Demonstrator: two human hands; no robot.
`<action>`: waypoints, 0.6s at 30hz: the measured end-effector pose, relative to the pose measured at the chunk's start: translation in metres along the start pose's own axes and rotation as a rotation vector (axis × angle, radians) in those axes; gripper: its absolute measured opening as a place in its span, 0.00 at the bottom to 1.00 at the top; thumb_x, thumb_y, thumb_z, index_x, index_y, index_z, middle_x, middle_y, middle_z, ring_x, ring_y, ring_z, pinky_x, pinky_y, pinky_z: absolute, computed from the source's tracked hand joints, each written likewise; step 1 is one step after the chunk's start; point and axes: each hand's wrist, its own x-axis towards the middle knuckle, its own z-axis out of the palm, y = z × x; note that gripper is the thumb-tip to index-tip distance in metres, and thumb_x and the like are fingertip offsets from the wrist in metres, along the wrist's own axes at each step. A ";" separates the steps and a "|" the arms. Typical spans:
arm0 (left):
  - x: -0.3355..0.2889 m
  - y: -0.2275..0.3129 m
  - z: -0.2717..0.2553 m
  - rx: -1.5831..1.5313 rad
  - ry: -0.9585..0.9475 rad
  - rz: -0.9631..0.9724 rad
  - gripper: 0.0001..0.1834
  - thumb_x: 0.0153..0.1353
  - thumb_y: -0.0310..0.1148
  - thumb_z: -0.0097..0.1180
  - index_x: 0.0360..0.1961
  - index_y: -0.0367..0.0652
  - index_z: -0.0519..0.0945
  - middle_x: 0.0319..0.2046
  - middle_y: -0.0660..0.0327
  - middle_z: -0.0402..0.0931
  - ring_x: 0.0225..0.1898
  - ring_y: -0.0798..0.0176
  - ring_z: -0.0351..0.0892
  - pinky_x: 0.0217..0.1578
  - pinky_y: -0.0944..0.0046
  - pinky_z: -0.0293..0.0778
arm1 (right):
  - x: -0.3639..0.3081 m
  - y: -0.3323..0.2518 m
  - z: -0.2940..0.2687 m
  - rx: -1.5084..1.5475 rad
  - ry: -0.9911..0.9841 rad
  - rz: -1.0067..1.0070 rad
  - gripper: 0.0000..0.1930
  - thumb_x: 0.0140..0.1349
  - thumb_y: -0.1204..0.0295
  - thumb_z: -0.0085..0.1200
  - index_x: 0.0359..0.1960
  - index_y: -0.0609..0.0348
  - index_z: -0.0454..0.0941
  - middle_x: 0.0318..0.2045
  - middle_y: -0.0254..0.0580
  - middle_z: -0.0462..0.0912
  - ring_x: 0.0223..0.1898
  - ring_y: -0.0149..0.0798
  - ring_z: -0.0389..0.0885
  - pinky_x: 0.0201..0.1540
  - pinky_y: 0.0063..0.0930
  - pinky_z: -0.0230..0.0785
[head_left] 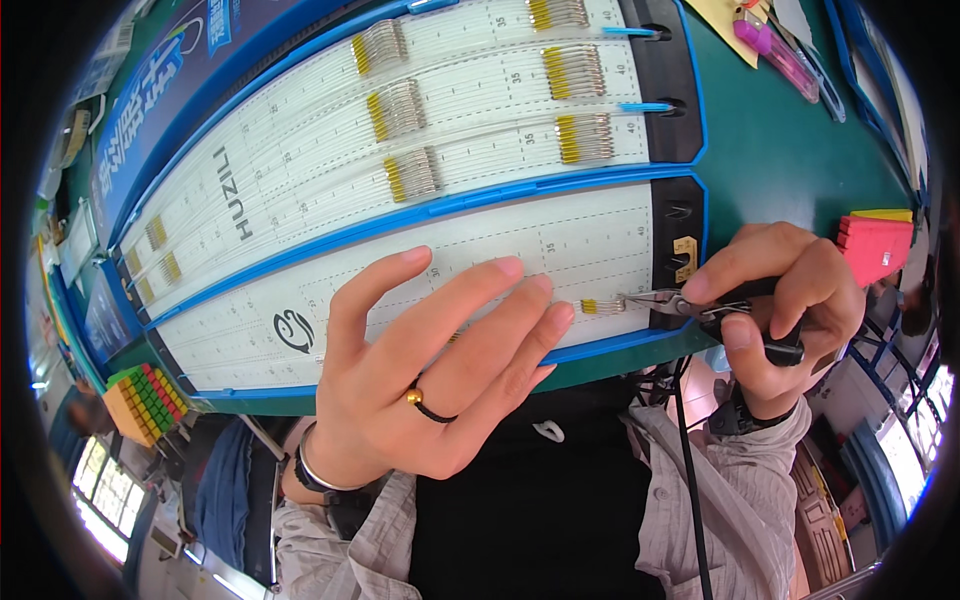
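Note:
My left hand point(430, 370) lies palm down over the lower white panel point(480, 232) of a long blue-edged fishing-leader case, its fingers stretched out. A black cord ring with a gold bead is on one finger. Small pliers point(676, 301) with black handles are gripped in my right hand point(790, 300) at the panel's right end. Their narrow metal jaws point left and meet a small bunch of fish hooks point(602, 307) with yellow wraps; whether the jaws are clamped on a hook is too small to tell. Part of another yellow-wrapped piece shows between my left fingers.
Above, the upper panel holds several rows of yellow-wrapped hooks point(584, 138) on fine lines. At the far right of the green tabletop point(760, 150) lie a pink cutter point(775, 55) and a red pad point(872, 248). A black cable point(690, 470) hangs before me.

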 end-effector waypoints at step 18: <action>0.005 0.007 -0.006 0.045 0.034 0.040 0.18 0.45 0.28 0.67 0.41 0.41 0.86 0.48 0.59 0.78 0.56 0.47 0.72 0.58 0.42 0.65 | -0.070 -0.053 -0.075 0.399 0.682 -0.075 0.13 0.50 0.82 0.52 0.38 0.60 0.68 0.28 0.44 0.77 0.34 0.37 0.76 0.41 0.34 0.70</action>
